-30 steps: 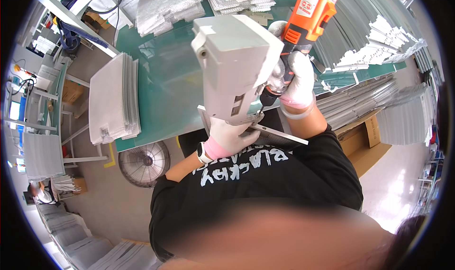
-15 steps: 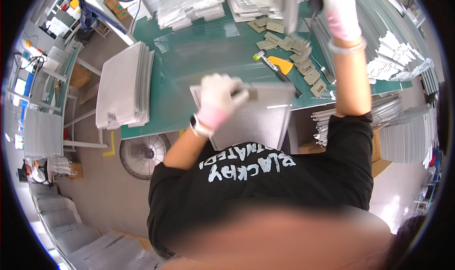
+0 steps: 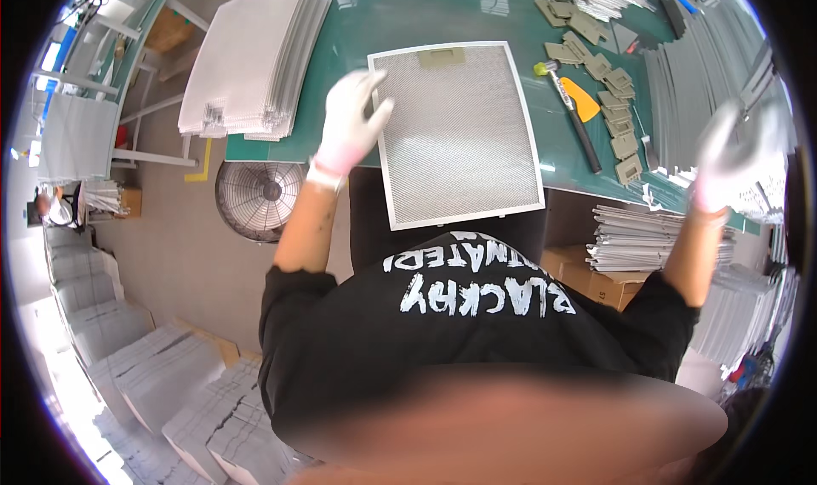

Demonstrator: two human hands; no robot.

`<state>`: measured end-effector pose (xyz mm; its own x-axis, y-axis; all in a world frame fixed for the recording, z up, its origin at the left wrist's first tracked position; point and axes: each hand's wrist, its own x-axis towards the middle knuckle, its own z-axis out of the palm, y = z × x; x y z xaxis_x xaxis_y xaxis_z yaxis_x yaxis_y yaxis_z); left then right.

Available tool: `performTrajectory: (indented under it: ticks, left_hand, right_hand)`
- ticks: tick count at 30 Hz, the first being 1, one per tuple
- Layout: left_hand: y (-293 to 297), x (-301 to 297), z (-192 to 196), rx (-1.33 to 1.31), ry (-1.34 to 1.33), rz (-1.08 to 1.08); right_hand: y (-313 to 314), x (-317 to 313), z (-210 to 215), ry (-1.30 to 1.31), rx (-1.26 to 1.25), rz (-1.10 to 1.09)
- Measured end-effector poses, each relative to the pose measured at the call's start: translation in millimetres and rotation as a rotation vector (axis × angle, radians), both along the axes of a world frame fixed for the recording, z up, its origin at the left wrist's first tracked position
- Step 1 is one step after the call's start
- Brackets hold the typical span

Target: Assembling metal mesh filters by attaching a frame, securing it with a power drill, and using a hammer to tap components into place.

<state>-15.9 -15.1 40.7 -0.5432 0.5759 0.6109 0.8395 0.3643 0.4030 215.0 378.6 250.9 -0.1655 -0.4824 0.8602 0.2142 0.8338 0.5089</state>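
Note:
A mesh filter panel [image 3: 459,136] with a thin white frame lies over the table's near edge, partly overhanging toward me. A tan latch plate [image 3: 442,57] sits at its far edge. My left hand [image 3: 351,115], in a white glove with a pink cuff, is at the panel's left side. Its thumb and forefinger are spread, with the tips over the frame; whether they touch it I cannot tell. Out to the right, my gloved right hand [image 3: 723,157] is smeared by motion beside the stacked grey strips [image 3: 689,102]. Its fingers and anything in them cannot be made out.
A hammer [image 3: 574,119] lies by a yellow-orange flat piece [image 3: 580,99] and a row of tan latch plates [image 3: 619,115]. Stacked white panels [image 3: 247,55] stand on the green table [image 3: 383,17] at left. A floor fan [image 3: 262,194] and a carton [image 3: 596,282] are below.
My left hand has come off the panel's far edge to its left side, and the panel now lies flatter. My right hand has swung from the far side out to the right. The view has shifted.

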Motion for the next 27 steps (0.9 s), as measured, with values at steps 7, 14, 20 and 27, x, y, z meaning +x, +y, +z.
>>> performTrajectory:
  ticks: [7,14,20,27]
  left_hand:
    - [-95.6,137.1,-87.7,0.292,-0.989,0.145]
    - [-89.7,178.1,-99.1,0.17,-1.742,-0.011]
    - [-85.3,175.7,-103.5,0.225,-1.745,0.05]
    - [-83.2,179.3,-107.2,0.282,-1.792,0.08]
  right_hand:
    - [-39.7,20.5,-224.2,-1.036,-0.788,-0.524]
    - [-42.6,-24.3,-236.1,-1.051,-1.108,-0.227]
    - [-70.1,-70.4,-221.8,-1.302,-1.329,-0.211]
    - [-88.2,-67.4,-226.9,-1.056,-1.358,0.08]
